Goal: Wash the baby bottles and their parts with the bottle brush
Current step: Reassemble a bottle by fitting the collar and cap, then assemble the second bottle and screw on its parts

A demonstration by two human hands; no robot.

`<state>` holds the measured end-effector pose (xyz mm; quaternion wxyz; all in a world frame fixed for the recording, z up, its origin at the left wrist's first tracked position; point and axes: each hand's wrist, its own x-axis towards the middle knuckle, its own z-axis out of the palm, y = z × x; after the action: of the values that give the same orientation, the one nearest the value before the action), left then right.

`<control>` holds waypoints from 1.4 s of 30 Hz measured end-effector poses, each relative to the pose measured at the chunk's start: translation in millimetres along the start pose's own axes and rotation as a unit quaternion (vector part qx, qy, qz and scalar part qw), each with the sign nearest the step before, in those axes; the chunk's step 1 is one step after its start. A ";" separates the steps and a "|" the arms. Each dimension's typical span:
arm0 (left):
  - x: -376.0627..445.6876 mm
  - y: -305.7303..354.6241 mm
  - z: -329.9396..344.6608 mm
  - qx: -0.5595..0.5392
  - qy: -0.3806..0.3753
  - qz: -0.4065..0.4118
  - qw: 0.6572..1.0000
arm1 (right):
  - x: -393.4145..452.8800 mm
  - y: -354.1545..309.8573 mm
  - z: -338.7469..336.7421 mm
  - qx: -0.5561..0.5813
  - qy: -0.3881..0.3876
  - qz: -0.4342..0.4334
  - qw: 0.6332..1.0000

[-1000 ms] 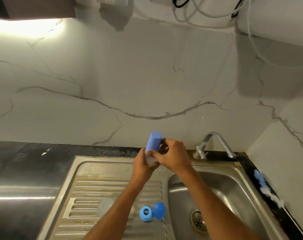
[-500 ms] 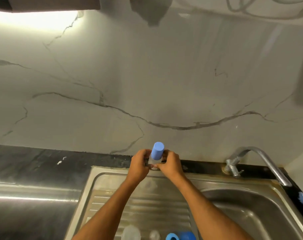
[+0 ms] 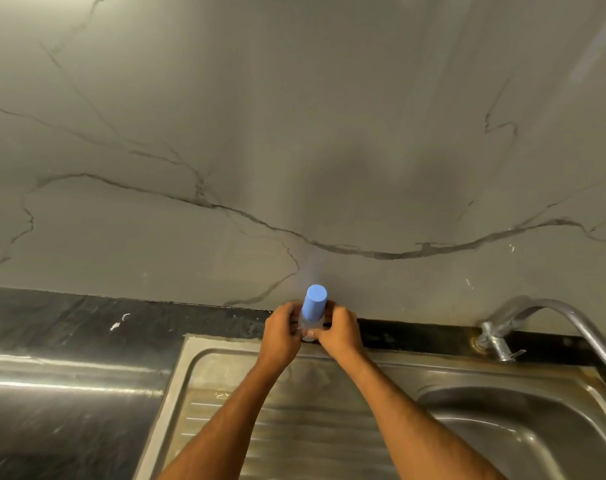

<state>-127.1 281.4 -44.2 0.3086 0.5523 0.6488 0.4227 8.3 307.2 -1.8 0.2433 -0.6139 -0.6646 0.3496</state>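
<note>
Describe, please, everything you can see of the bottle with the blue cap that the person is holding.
The baby bottle has a clear, see-through body, plastic by its look, topped by a tall matte blue cap with a flat round end. It stands roughly upright, the cap tilted slightly right, at the back edge of the steel sink by the marble wall. The left hand and right hand grip its lower body from both sides, hiding most of it; whether its base rests on the rim is unclear.

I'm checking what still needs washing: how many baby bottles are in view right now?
1. The baby bottle with the blue cap is held upright by the left hand and right hand at the sink's back edge. Others may lie outside the frame.
</note>
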 end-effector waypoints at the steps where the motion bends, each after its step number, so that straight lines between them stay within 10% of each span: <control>1: 0.4 -0.2 -0.5 0.000 0.004 -0.003 1.000 | 1.9 -0.3 0.9 -0.001 -0.004 -0.002 1.000; 25: -119.1 89.6 -24.8 0.049 0.018 0.076 0.996 | -128.5 22.9 -85.8 -0.008 0.044 -0.091 0.995; 42: -253.5 81.3 43.4 0.381 -0.176 0.034 0.907 | -242.3 85.3 -70.1 -0.349 -0.136 -0.176 0.910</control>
<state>-1.8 45.2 -8.4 0.1694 0.7147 0.6768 0.0494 147.1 80.0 3.4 -0.0217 -0.4792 -0.8682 0.1268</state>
